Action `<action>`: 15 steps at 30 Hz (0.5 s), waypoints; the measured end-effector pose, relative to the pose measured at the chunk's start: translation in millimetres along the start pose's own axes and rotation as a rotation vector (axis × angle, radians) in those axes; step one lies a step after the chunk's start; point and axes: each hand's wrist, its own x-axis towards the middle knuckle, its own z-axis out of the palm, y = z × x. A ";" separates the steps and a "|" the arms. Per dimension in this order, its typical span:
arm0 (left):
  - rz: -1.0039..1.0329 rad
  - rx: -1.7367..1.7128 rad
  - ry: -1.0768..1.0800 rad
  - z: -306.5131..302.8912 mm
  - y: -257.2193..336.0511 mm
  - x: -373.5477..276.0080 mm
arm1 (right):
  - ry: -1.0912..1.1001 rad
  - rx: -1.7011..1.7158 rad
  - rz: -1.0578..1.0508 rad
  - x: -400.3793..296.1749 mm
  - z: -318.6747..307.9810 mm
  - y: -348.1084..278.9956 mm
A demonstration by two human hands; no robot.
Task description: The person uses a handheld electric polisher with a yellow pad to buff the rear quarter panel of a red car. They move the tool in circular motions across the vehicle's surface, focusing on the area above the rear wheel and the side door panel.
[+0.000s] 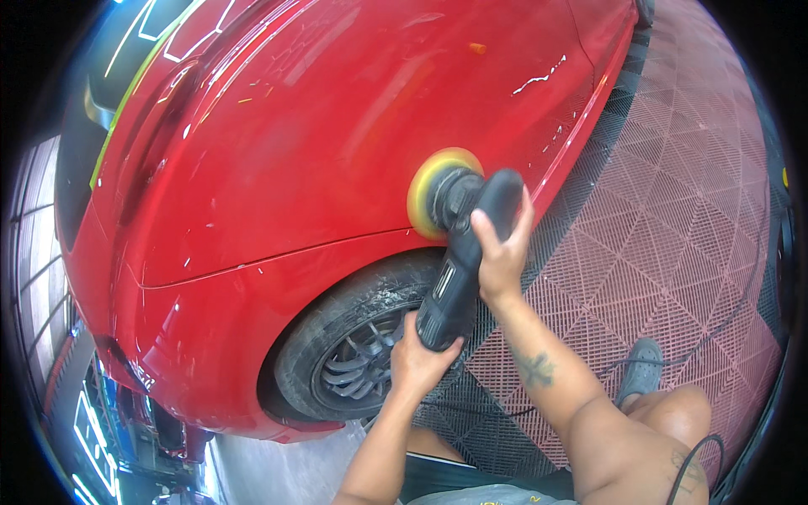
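Both my hands are on a black electric car polisher [459, 278]. My left hand [421, 360] grips the rear end of its body, thumb and fingers on either side. Around the front handle, close to the head, my right hand [505, 252] is wrapped. The polisher's yellow foam pad [421, 189] is tilted against the red car body panel [328, 170], just above the wheel arch; its rim looks blurred. White streaks [540, 81] and small specks mark the glossy paint. A thin panel seam [284, 255] runs below the pad.
Under the arch sits a dusty tyre [353, 303] with a multi-spoke wheel rim [366, 366]. A dark cord [701, 344] crosses the red and black grid floor tiles [637, 252] by my shoe [642, 363]. Another cord loop [694, 451] hangs by my right upper arm.
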 end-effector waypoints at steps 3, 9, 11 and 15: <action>0.022 -0.015 0.061 -13.7 -45.0 -26.2 | -0.049 -0.033 0.020 -48.5 12.6 -2.6; 0.007 -0.161 0.172 -67.2 -120.6 -67.7 | -0.212 -0.041 0.014 -137.0 73.7 -27.2; 0.064 -0.152 0.229 -87.4 -126.9 -70.8 | -0.246 -0.017 0.058 -152.5 90.0 -34.3; 0.019 -0.047 0.188 -93.5 -104.2 -65.0 | -0.207 -0.043 0.026 -139.6 79.0 -27.7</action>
